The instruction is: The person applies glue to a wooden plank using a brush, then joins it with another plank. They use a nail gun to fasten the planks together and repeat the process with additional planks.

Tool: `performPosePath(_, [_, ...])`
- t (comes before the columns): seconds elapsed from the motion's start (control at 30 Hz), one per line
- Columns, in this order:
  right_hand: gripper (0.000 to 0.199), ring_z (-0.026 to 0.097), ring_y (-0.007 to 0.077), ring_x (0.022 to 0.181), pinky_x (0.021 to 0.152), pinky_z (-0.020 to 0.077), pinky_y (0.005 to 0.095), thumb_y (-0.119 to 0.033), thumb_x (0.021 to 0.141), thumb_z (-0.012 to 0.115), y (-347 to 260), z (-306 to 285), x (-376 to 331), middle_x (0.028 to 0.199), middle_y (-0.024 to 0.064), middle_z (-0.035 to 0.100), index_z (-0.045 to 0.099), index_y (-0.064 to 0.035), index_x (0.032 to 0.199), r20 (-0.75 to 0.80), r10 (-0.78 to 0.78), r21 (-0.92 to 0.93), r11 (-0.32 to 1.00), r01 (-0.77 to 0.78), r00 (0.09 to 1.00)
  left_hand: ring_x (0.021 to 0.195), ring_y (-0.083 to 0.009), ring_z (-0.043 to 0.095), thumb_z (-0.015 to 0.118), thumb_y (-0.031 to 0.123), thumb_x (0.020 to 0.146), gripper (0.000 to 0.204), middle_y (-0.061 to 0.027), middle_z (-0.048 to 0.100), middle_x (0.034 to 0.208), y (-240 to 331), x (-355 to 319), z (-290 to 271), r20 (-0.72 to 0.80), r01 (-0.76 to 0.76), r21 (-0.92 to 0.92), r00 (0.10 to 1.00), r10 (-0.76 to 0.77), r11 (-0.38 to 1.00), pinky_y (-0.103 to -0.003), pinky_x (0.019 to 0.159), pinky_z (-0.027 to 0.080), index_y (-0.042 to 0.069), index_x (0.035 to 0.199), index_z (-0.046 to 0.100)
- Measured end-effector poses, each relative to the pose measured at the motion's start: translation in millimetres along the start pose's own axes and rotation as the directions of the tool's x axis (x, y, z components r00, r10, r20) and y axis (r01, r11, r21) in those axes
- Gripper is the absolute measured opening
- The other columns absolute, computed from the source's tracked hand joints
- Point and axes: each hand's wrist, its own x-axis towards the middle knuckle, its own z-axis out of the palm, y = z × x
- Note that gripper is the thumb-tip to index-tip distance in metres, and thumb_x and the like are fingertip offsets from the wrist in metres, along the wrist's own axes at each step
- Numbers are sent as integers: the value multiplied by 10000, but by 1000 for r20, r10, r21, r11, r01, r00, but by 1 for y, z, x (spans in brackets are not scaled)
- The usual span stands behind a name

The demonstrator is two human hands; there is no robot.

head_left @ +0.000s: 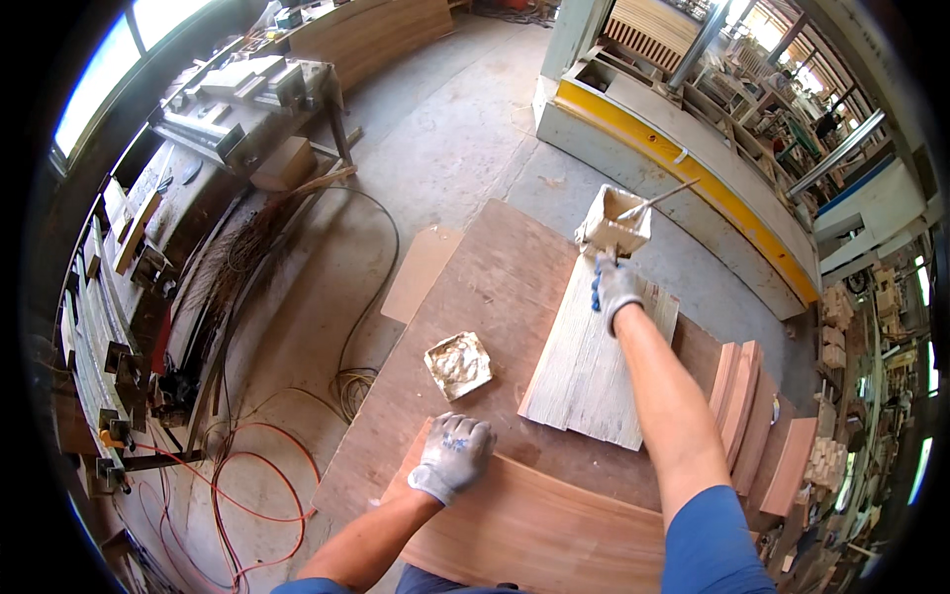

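My right hand [618, 287], in a grey glove with blue on the finger side, reaches far forward with its fingers curled at the near side of a square, white-crusted container [612, 223]. A thin stick-like handle [665, 198] slants out of that container. Below the hand lies a board coated whitish and streaky [594, 371]. My left hand [457, 455], also gloved, has its fingers bent over the far edge of a smooth reddish-brown wooden panel [554, 520]. Just beyond it sits a shallow square tray [445, 379] crusted with pale paste.
These things rest on a brown tabletop [495, 287]. Several wood strips [737, 396] lie at its right. An orange hose [223, 495] coils on the floor at left, near a cluttered workbench [237, 139]. A machine with a yellow stripe [673, 158] stands beyond.
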Motion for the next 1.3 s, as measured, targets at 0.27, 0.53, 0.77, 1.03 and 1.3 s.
performPosePath(0.27, [419, 519, 149, 421, 383, 428, 348, -426, 1051, 638, -3, 6, -37, 592, 20, 551, 608, -75, 823, -24, -21, 124, 992, 24, 999, 894, -368, 669, 669, 222, 936, 124, -153, 698, 901, 0, 0, -7, -3, 12, 1, 1000, -12, 1000, -518, 860, 499, 103, 918, 639])
performPosePath(0.53, [361, 510, 167, 436, 405, 419, 393, -380, 1075, 601, 103, 5, -182, 567, 4, 506, 550, -95, 860, 38, -33, 5, 999, 33, 999, 925, -376, 668, 654, 197, 926, 93, -155, 707, 912, -1, -3, -1, -62, 9, -15, 998, -10, 1000, -523, 871, 499, 105, 918, 655])
performPosePath(0.77, [287, 503, 127, 437, 379, 406, 331, -332, 1048, 665, 128, -37, -373, 608, 11, 527, 557, -84, 954, 199, 258, 106, 953, -283, 945, 876, -385, 686, 663, 197, 940, 105, -160, 719, 881, 3, 2, -18, 61, 49, 17, 997, -50, 999, -526, 859, 508, 95, 919, 671])
performPosePath(1.03, [291, 449, 106, 435, 365, 362, 315, -322, 1054, 667, 112, -56, -349, 608, -14, 470, 502, -107, 949, 175, 277, 129, 945, -301, 945, 858, -389, 670, 673, 192, 937, 102, -157, 702, 864, -1, -3, -3, 14, 1, 31, 1000, -1, 1000, -525, 823, 506, 97, 904, 655])
performPosePath(1.3, [490, 722, 492, 870, 825, 546, 565, -440, 995, 654, 131, -3, -151, 858, 314, 729, 722, 45, 1028, -40, -171, -293, 944, 152, 984, 831, -364, 682, 680, 202, 922, 94, -132, 707, 830, -7, -8, 3, -4, 9, 44, 1000, -9, 999, -516, 804, 505, 116, 891, 656])
